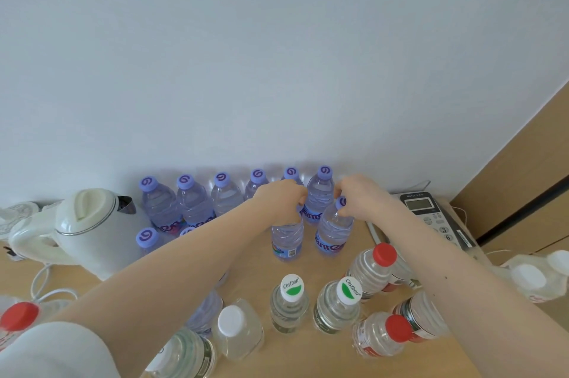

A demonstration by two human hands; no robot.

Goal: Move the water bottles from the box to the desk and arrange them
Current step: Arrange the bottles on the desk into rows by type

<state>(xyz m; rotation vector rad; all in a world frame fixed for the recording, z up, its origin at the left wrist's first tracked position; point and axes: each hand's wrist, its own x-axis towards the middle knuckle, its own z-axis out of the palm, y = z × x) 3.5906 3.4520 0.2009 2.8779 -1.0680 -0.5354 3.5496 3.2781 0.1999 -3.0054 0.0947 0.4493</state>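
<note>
Several purple-capped water bottles [191, 199] stand in a row along the wall on the wooden desk [255, 267]. In front of that row, my left hand [283, 200] grips the top of a purple-label bottle [288, 240] standing on the desk. My right hand [358, 196] pinches the neck of another purple-capped bottle [334, 231], which tilts slightly. Closer to me stand two green-capped bottles [289, 303], a white-capped bottle [237, 328] and several red-capped bottles [374, 270]. The box is not in view.
A white electric kettle [83, 230] with its cord sits at the left of the desk. A desk phone [431, 217] lies at the right by a wooden panel. More bottles [535, 279] show at the right edge, and a red-capped one [18, 319] at the lower left.
</note>
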